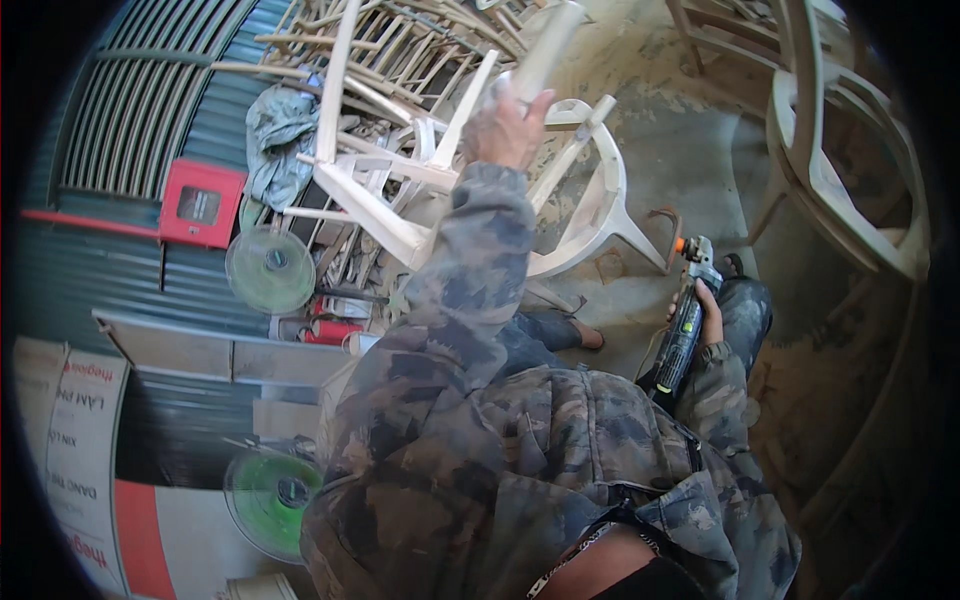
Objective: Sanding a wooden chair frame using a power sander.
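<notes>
At far left stands a blue-grey corrugated wall (100, 265) with a red box (203, 203) mounted on it. Next come two round green fans (270, 268), one above the other in view, and a grey-blue cloth (282, 150). Along the floor's (705, 165) far left edge lies a heap of slender wooden parts (420, 35); nearer is a pale wooden frame (375, 210). The left hand (508, 130) reaches forward to the near end of a thick pale wooden piece (548, 48); blur leaves me unable to tell whether it grips or rests there. Then a curved chair frame (602, 195) stands on the floor. The right hand (711, 314) has its fingers wrapped around an angle grinder (682, 338), its head just beside that frame's leg. A wooden armchair (815, 175) stands toward the floor's far right corner.
</notes>
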Tool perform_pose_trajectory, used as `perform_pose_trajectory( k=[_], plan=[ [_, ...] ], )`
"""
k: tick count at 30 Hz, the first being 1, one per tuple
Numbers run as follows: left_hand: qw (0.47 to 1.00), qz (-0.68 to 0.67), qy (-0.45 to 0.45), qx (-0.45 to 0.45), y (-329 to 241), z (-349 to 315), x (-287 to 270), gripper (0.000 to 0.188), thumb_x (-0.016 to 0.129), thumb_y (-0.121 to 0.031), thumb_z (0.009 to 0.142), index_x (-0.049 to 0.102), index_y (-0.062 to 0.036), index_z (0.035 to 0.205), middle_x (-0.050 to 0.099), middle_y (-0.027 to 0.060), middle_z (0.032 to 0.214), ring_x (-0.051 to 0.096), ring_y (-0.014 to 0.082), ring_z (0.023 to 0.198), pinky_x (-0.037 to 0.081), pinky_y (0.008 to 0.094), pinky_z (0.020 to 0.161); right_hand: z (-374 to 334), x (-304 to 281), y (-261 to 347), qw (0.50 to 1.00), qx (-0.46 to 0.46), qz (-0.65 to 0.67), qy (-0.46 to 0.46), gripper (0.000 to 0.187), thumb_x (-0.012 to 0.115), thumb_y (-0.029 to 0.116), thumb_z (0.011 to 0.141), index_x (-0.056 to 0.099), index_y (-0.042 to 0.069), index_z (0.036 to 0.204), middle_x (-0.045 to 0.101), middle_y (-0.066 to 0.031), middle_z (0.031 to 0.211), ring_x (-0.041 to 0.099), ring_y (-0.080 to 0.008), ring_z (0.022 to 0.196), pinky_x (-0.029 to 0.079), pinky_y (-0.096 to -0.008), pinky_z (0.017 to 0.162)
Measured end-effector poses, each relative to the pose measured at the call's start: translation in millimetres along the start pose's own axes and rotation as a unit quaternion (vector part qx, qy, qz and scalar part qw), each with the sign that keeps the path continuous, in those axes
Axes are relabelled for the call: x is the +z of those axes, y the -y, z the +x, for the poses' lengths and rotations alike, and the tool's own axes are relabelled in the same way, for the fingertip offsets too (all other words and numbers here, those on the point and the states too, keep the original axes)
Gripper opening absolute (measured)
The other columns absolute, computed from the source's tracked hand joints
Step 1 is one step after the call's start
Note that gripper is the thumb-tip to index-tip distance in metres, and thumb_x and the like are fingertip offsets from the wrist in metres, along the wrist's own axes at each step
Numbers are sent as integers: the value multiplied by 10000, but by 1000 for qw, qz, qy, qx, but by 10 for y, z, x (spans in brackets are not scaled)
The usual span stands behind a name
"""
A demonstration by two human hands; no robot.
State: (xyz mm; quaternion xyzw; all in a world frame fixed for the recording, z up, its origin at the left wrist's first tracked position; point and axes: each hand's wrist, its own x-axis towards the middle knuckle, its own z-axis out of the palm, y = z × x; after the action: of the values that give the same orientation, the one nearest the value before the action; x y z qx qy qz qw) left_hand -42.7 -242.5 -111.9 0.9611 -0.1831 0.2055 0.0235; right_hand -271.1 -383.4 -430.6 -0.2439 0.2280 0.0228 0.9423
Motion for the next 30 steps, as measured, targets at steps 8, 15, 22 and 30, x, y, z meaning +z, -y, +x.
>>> perform_pose_trajectory(
  k=[8, 15, 22, 30],
  plan=[
    [998, 6, -33, 43, 597, -629, 146, 730, 668, -537, 861, 480, -38, 1358, 600, 194, 1193, 605, 343, 1083, 479, 466, 902, -34, -42, 93, 998, 32, 47, -21, 503, 637, 541, 867, 610, 45, 948, 641, -99, 748, 655, -231, 631, 562, -330, 576],
    [966, 80, -211, -124, 1529, -2127, 269, 1186, 785, -635, 693, 240, 57, 1487, 361, 291, 1450, 399, 381, 1344, 281, 521, 1113, 69, -117, 31, 997, 31, 64, -12, 506, 642, 513, 874, 598, 22, 984, 636, -102, 817, 656, -235, 687, 569, -353, 640],
    [764, -578, -165, -234, 1728, -2129, 682, 860, 712, -434, 891, 296, 62, 1457, 420, 207, 1440, 426, 290, 1330, 342, 381, 1101, 115, -81, 1, 1000, 15, 18, 6, 470, 637, 478, 881, 593, 37, 1037, 635, -101, 834, 659, -236, 707, 568, -363, 654],
    [671, -643, -228, -290, 2232, -1164, 274, 547, 750, -318, 881, 544, 22, 1256, 639, 104, 1129, 621, 190, 1012, 504, 324, 870, 89, -89, -23, 998, -3, 65, 11, 508, 608, 539, 871, 608, 40, 968, 605, -86, 779, 603, -247, 712, 528, -340, 603]
  ],
)
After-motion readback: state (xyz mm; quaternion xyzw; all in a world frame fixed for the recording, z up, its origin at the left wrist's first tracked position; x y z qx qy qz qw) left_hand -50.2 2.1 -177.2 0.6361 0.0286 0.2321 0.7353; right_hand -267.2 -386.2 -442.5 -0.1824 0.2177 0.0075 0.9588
